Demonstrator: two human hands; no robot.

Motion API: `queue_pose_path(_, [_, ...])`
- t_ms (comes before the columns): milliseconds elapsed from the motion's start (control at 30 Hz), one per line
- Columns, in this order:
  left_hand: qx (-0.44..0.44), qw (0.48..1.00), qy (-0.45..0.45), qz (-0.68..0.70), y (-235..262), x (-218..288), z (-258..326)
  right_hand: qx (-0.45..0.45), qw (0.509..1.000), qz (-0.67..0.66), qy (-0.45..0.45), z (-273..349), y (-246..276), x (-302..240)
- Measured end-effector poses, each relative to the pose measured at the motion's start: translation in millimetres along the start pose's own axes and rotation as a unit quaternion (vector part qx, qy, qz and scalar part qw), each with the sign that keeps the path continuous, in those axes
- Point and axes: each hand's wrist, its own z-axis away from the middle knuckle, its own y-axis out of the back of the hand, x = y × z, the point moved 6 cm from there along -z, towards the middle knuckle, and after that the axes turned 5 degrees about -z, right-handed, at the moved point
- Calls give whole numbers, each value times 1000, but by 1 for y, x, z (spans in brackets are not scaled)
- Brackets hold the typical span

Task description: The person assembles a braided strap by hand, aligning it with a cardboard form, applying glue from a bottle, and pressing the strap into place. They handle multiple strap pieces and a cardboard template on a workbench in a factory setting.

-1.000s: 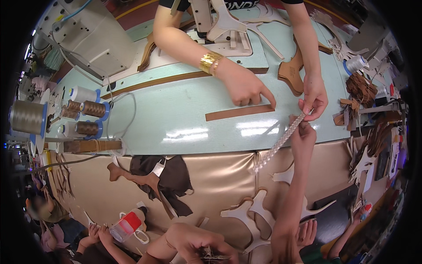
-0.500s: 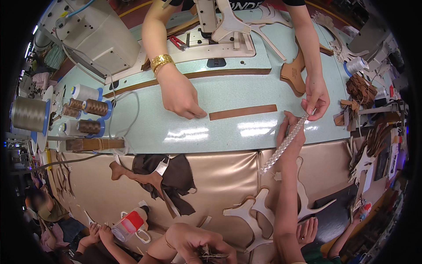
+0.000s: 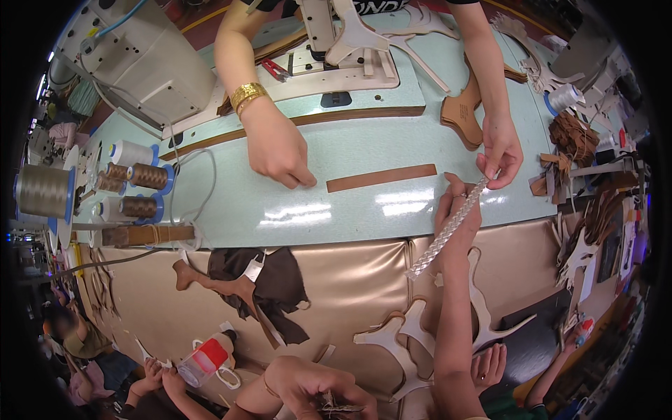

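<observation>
My right hand (image 3: pixel 458 213) reaches over the table's near edge. Its fingers are stretched out and partly covered by a silvery braided strip (image 3: pixel 442 241) that slants across it. Whether they touch is unclear. A person opposite pinches the strip's upper end in one hand (image 3: pixel 500 154). That person's other hand (image 3: pixel 280 154), below a gold bracelet, rests by the left end of a flat brown leather strip (image 3: pixel 381 178). Low in the view, my left hand (image 3: pixel 315 385) is curled round a bundle of silvery strands (image 3: pixel 337 404), mostly hidden in the fingers.
A sewing machine (image 3: pixel 318 42) stands at the back. Thread spools (image 3: pixel 45 192) crowd the left side. Brown leather pieces (image 3: pixel 462 119) lie at right. Nearer are dark cloth (image 3: pixel 280 294), white cut-out pieces (image 3: pixel 385 339), a red-and-clear bottle (image 3: pixel 205 358) and another person's hand (image 3: pixel 490 364).
The whole view has shifted slightly, so things sit a little further left. The hands and the braided strip stay in nearly the same arrangement.
</observation>
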Motion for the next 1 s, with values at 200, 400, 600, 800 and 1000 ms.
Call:
queue_pose_path(200, [4, 1000, -8, -2, 0, 0, -2, -13, 999, 36, -1, 1, -3, 1])
queue_pose_path(400, [-1, 1000, 11, 9, 0, -1, -2, -47, 998, 38, -8, 1, -5, 4])
queue_pose_path(600, [16, 999, 12, 30, -1, -2, 0, -46, 997, 58, 12, -1, -6, 1])
queue_pose_path(800, [-3, 999, 31, 33, -4, -11, 1, -88, 992, 26, -83, 6, -8, 12])
queue_pose_path(1000, [-37, 999, 18, 1, -6, -19, 1, 171, 964, -187, -86, 15, 37, 20])
